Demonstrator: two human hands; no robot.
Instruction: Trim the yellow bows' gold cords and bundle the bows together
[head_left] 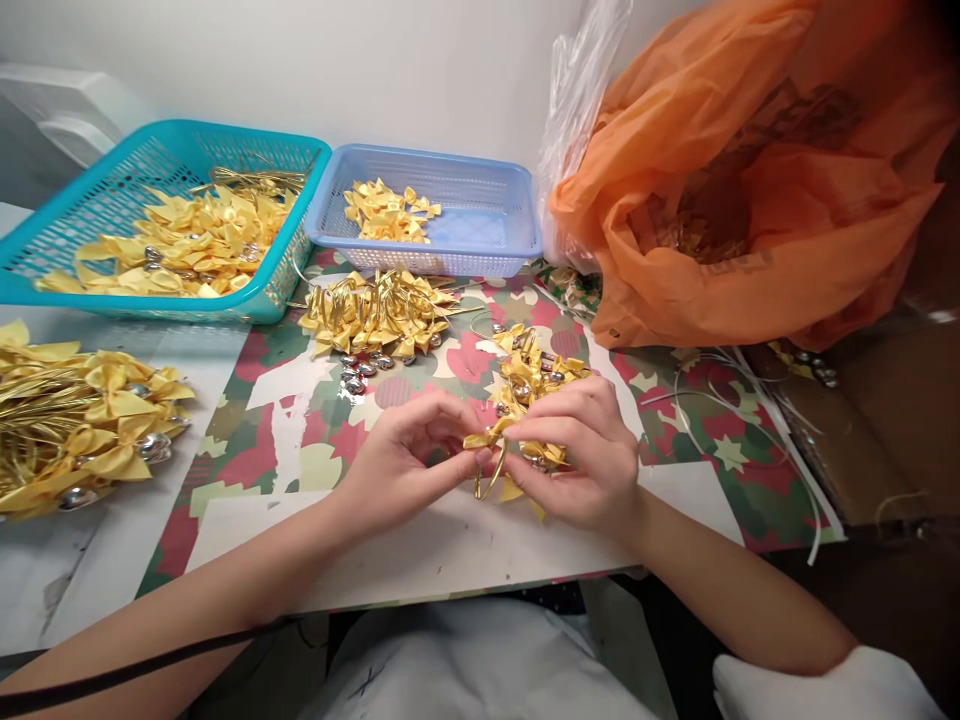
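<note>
Near the front of the table, my left hand (420, 455) pinches a small yellow ribbon bow (484, 438) between thumb and fingers. Thumb and fingertips of my right hand (581, 455) close on the same bow from the other side. A loop of gold cord (491, 478) hangs from it below my fingertips. Just behind my right hand lies a pile of yellow bows with silver bells (525, 365), partly covered by that hand. Farther back sits a bundle of bows with gold cords (382, 315), its silver bells facing me.
A teal basket (281, 265) of bows and bells stands at the back left, beside a blue basket (480, 262) with loose bows. An orange plastic bag (675, 290) stands at the right, near white cord strands (750, 410). More corded bows (105, 420) lie at the left.
</note>
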